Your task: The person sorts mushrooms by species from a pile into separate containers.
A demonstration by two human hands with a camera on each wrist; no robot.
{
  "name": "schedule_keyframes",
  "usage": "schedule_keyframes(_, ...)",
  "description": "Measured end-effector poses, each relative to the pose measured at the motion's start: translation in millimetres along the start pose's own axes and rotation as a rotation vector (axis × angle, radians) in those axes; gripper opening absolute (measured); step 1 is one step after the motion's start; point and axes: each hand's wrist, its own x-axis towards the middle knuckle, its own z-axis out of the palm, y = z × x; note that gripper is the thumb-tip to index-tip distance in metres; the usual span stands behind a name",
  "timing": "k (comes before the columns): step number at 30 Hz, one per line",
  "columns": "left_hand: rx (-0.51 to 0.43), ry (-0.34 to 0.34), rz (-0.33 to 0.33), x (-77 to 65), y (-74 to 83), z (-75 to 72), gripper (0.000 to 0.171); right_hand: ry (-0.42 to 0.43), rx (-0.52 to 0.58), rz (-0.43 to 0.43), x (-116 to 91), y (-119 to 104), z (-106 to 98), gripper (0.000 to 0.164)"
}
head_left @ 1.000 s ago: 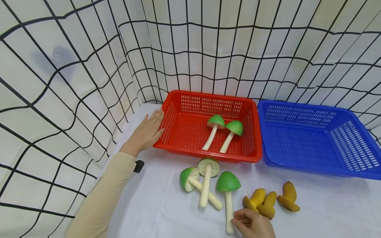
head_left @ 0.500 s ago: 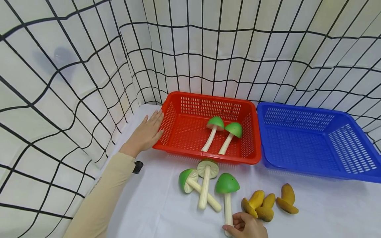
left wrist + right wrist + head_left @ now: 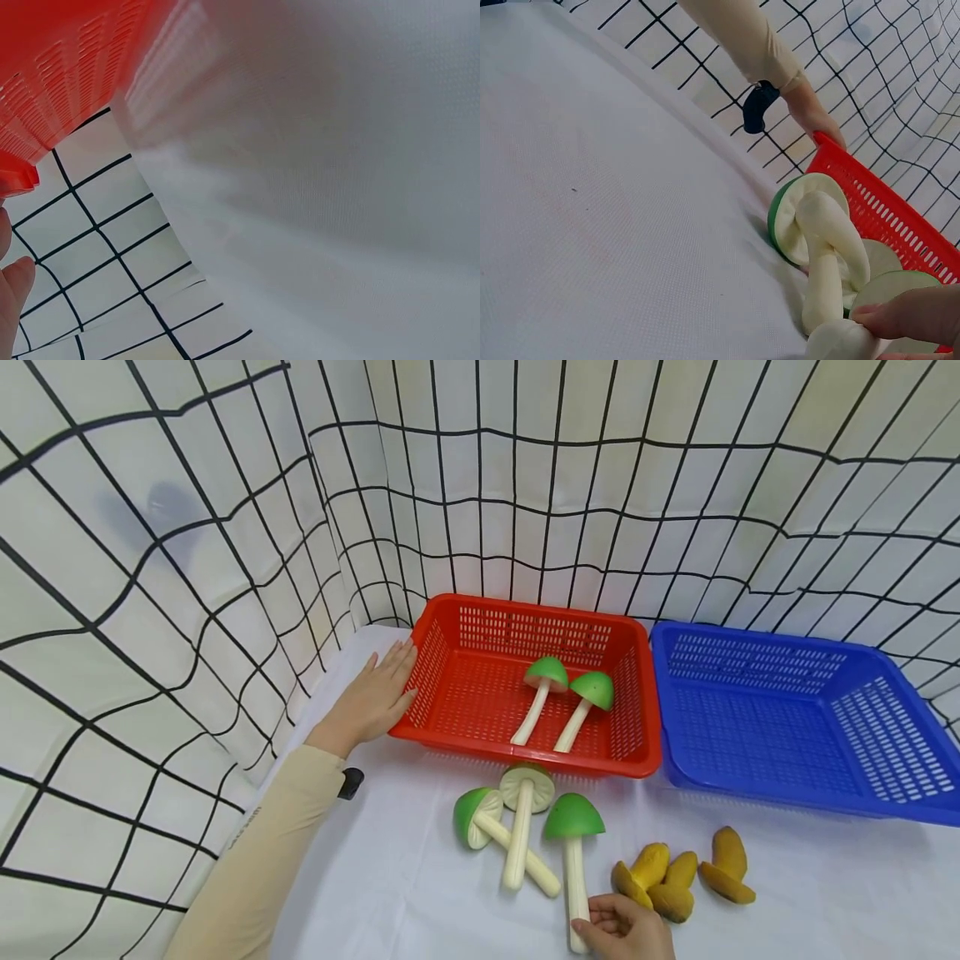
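My right hand pinches the lower stem of a toy mushroom with a green cap and pale stem. In the right wrist view, the thumb presses on the stem end. Just left of it, two more green-capped toy mushrooms lie crossed, one stem over the other. My left hand rests with straight fingers along the left side of a red basket. Inside that basket lie two green-capped mushrooms, one beside the other.
A blue basket stands to the right of the red one. Several yellow-brown toy mushrooms lie on the white cloth right of my right hand. Black wire grid walls the back and left.
My right hand has moved left from beside the green mushroom onto its stem and closed its fingers there. The left hand stays on the red basket.
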Motion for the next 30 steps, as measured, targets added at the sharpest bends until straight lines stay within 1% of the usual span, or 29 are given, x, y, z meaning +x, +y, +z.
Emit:
schedule_keyframes(5,0.001,0.005,0.007,1.4,-0.1,0.0,0.061,0.008,0.051,-0.003,-2,-2,-2,0.034)
schedule_keyframes(8,0.017,-0.011,-0.003,2.6,-0.6,-0.3,0.061,0.013,0.085,-0.015,-3,-4,-3,0.035)
schedule_keyframes(14,0.030,-0.037,-0.025,1.3,-2.6,0.4,0.061,0.049,0.185,0.004,-8,-10,-6,0.038)
schedule_keyframes(19,0.018,-0.034,-0.030,-0.7,-2.8,0.7,0.061,0.069,0.219,0.007,-10,-14,-10,0.038)
schedule_keyframes(22,0.017,-0.033,-0.032,-0.4,-2.7,0.2,0.061,0.084,0.231,-0.008,-12,-17,-13,0.037)
schedule_keyframes(25,0.017,-0.033,-0.032,0.0,-2.6,1.1,0.061,0.129,0.258,-0.012,-14,-20,-15,0.039)
schedule_keyframes(30,0.007,-0.026,-0.025,0.6,-0.8,2.5,0.061,0.239,0.324,-0.009,-16,-23,-17,0.041)
